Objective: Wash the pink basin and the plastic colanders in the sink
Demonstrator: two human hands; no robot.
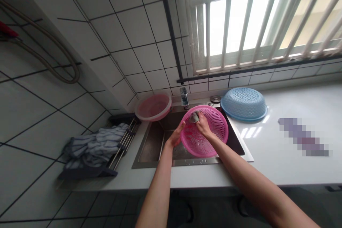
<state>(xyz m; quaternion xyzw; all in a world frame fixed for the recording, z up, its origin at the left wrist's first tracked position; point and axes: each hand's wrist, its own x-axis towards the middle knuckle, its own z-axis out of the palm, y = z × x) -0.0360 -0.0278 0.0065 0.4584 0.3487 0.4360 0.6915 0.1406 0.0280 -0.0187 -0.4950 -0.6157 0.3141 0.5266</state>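
Observation:
A bright pink perforated basket (pixel 213 133) is tilted over the steel sink (pixel 152 148). My left hand (pixel 177 136) grips its left rim, fingers curled round the edge. Inside the basket near its upper rim, my right hand (pixel 202 124) is closed on a small grey scrubbing cloth (pixel 195 117), pressing it against the mesh.
A pale pink basket (pixel 153 107) leans at the sink's back left. A blue basket (pixel 243 103) lies upside down on the white counter (pixel 294 171) to the right. The tap (pixel 184 97) stands behind the sink. A striped towel (pixel 92 146) lies on a rack at the left.

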